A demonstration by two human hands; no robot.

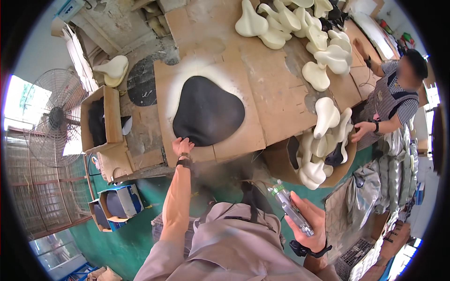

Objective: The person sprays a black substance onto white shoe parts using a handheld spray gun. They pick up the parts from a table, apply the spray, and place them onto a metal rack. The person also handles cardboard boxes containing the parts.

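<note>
A black, rounded-triangular bicycle seat cover (208,112) lies on a cardboard sheet (253,136), with pale overspray around its outline. My left hand (183,146) is at its near left edge, fingers closed on the rim, where the material puckers slightly. Off to the right, in front of my body, my right hand (308,220) is wrapped round a metal spray gun (291,207) with a green label, held away from the cover. A thin hose runs near the gun; its join to the gun is hard to make out.
Cream foam bicycle seats (338,56) are heaped at the far right, and more fill a cardboard box (276,161) by the table. A co-worker (389,93) stands there. On the left are an open box (112,114) of dark pieces, one seat (114,69) and a large fan (56,117).
</note>
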